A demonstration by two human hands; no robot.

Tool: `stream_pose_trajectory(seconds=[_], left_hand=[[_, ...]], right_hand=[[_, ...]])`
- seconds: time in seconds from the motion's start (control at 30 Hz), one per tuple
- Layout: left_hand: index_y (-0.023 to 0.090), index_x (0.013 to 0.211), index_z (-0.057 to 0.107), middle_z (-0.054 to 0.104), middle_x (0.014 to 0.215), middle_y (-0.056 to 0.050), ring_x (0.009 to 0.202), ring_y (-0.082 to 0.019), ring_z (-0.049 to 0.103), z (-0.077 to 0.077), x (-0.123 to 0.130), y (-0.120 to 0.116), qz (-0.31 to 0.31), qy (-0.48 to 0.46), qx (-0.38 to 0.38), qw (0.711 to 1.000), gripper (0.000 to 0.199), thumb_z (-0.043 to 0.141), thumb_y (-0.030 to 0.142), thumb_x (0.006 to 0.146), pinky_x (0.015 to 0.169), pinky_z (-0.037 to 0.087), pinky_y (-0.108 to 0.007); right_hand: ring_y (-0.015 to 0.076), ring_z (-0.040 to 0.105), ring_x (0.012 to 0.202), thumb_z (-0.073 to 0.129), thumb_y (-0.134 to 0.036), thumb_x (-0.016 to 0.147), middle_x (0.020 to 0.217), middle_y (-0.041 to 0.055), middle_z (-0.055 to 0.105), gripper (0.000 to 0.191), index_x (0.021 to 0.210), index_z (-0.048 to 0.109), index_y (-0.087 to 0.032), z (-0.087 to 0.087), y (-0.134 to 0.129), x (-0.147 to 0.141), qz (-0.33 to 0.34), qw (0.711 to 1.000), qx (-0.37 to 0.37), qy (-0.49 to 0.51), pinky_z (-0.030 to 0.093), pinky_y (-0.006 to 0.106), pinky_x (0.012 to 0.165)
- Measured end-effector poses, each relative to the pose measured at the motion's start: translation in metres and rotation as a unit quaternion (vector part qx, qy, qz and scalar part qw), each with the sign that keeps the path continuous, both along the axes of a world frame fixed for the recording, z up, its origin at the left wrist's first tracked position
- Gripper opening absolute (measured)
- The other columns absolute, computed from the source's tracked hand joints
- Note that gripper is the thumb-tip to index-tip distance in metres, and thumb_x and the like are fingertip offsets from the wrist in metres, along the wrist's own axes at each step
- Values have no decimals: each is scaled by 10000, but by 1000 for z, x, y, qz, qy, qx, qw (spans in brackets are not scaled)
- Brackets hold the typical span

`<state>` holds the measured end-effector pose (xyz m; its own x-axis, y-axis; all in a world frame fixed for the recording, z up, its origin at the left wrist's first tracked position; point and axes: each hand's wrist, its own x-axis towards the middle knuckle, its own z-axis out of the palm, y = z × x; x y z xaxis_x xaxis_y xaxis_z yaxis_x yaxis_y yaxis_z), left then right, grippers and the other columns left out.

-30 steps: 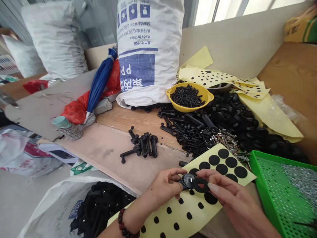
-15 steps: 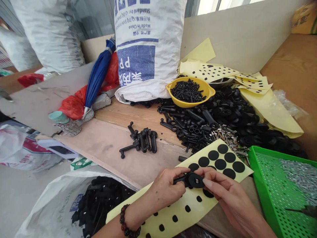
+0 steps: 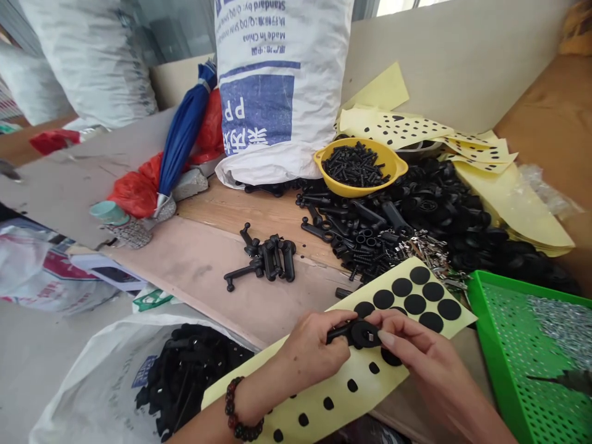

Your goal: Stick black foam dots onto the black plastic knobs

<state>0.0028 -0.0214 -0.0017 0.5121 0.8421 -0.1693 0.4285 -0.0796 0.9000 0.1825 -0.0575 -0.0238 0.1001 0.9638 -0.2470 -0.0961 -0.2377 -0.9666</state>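
Note:
Between my two hands is a black plastic arm with a round end (image 3: 363, 333); a small metal piece shows in the middle of the round face. My left hand (image 3: 308, 348) wraps its fingers round the narrow arm part. With thumb and fingertips my right hand (image 3: 419, 351) pinches the rim of the round end. Underneath lies a yellow sticker sheet (image 3: 340, 370) with large black discs (image 3: 415, 304) and rows of small black dots. My fingers hide part of the sheet and of the held piece.
Assembled black arms (image 3: 277, 259) lie on the table. Behind are a yellow bowl (image 3: 324, 176) of black screws, a heap of black parts (image 3: 430, 203) and a white sack (image 3: 314, 80). A green tray (image 3: 497, 345) of metal pins stands right, an open bag of black parts (image 3: 185, 376) lower left.
The view has shifted slightly. The round end has tilted a little in my fingers, and its metal piece shows at a different angle. Both hands keep their grip.

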Motion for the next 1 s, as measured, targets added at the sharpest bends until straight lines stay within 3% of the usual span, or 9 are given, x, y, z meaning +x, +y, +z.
stream_pose_trajectory(seconds=[0.3, 0.4, 0.53, 0.73, 0.83, 0.93, 1.0], left_hand=[[168, 1164, 658, 711, 988, -19, 815, -147, 618, 15, -1, 0, -17, 17, -10, 1000, 476, 441, 126, 742, 750, 447, -221], [186, 1117, 677, 702, 1004, -9, 819, -139, 600, 19, -2, -1, -21, -2, -17, 1000, 376, 457, 179, 812, 751, 433, -214], [177, 1094, 679, 699, 955, -8, 795, -131, 586, 9, -2, -3, 12, -37, -34, 999, 323, 508, 327, 865, 725, 423, -202], [151, 1023, 693, 673, 856, -5, 723, -107, 540, 0, -1, -8, 47, -21, -11, 999, 276, 510, 230, 833, 680, 389, -190], [154, 961, 694, 624, 769, 14, 677, -91, 487, 9, -4, -10, 37, -5, -5, 999, 244, 508, 251, 836, 640, 356, -185], [162, 864, 698, 549, 673, 27, 627, -78, 443, 16, -4, -12, 12, -14, -31, 999, 246, 499, 306, 849, 572, 323, -170], [171, 863, 705, 545, 645, 24, 593, -74, 459, 13, -3, -12, 6, -21, -78, 997, 264, 503, 339, 840, 537, 333, -153]], right_hand=[[221, 562, 820, 742, -440, 655, 898, 82, 627, 335, 543, 564, -179, 2, 0, -2, 4, 1000, 11, -15, 458, 247, 635], [220, 564, 833, 732, -432, 676, 892, 77, 623, 331, 546, 558, -182, 3, -1, -1, 10, 1000, 18, -23, 464, 246, 651], [225, 571, 841, 723, -436, 687, 870, 77, 626, 334, 547, 556, -184, 5, -1, -3, 14, 999, 30, -40, 477, 251, 664], [198, 571, 694, 755, -479, 620, 754, 69, 630, 316, 614, 622, -192, 7, 3, -7, 16, 997, 12, -69, 494, 241, 578], [216, 595, 740, 730, -494, 679, 798, 78, 645, 316, 662, 642, -191, -3, -2, -4, 55, 996, 14, -71, 516, 239, 593], [230, 621, 803, 709, -491, 732, 852, 79, 656, 291, 764, 689, -202, -26, -12, 6, 98, 994, 7, -53, 548, 236, 665], [237, 638, 797, 741, -486, 701, 861, 74, 668, 281, 810, 715, -228, -43, -14, 12, 87, 995, -4, -42, 561, 227, 658]])
